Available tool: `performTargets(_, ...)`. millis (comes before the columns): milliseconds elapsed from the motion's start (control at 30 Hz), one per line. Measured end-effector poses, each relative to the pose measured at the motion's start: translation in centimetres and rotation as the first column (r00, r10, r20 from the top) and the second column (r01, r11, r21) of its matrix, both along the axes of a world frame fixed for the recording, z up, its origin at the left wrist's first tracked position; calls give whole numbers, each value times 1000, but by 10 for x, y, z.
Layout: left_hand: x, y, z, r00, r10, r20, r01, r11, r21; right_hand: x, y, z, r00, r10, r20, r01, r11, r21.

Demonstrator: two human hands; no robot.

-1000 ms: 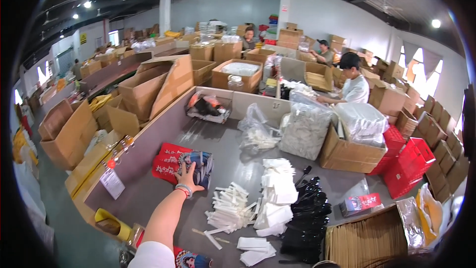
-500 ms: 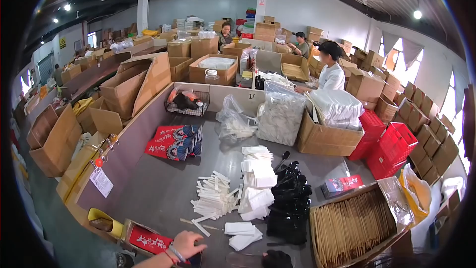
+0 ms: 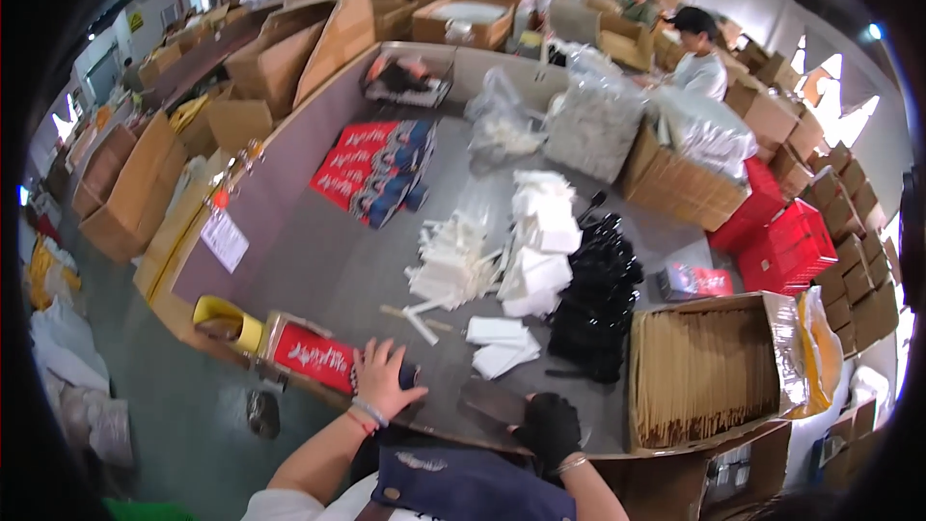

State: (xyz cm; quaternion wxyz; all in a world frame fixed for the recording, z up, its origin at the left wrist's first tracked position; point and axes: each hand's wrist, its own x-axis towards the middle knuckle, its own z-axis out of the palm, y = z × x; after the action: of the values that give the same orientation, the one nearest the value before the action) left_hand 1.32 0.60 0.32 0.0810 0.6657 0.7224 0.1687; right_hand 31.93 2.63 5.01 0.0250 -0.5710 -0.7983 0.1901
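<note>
My left hand (image 3: 382, 381), bare, with a bracelet at its wrist, lies spread over the right end of a red printed packet (image 3: 313, 357) in a small open carton at the front edge. My right hand (image 3: 548, 429) wears a black fingerless glove, its fingers curled at the end of a flat, brownish, see-through piece (image 3: 492, 402) whose kind I cannot make out. Just beyond are white folded paper packets (image 3: 502, 345), with a taller white pile (image 3: 540, 256) behind. Thin white paper-wrapped strips (image 3: 451, 265) lie left of that pile, black plastic spoons (image 3: 598, 299) to its right.
A carton of wooden sticks (image 3: 709, 371) stands at the right front. Several red printed packets (image 3: 376, 169) lie at the back left. Bags, a carton (image 3: 685, 174) and red crates (image 3: 786, 246) line the far right. A yellow tape roll (image 3: 231, 323) sits at the left edge.
The view has tipped downward, bringing both forearms and a dark blue apron into sight. My left hand has settled with spread fingers on the red packet. My right hand shows more fully.
</note>
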Motion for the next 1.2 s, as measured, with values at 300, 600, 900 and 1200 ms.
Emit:
performTargets(300,-7,-2,-20,978,49,202,-53,999,10,-29,7,8,993,117,3,-117,993,-2)
performTargets(600,-14,-3,-13,962,46,269,-42,999,-19,-55,22,15,974,224,-36,-224,974,-15)
performTargets(900,-16,17,2,967,-42,253,73,991,-114,-111,31,-20,856,405,-320,-360,913,193)
performTargets(1200,-25,135,-22,996,43,71,-42,999,-22,68,42,-16,862,-338,-379,456,843,285)
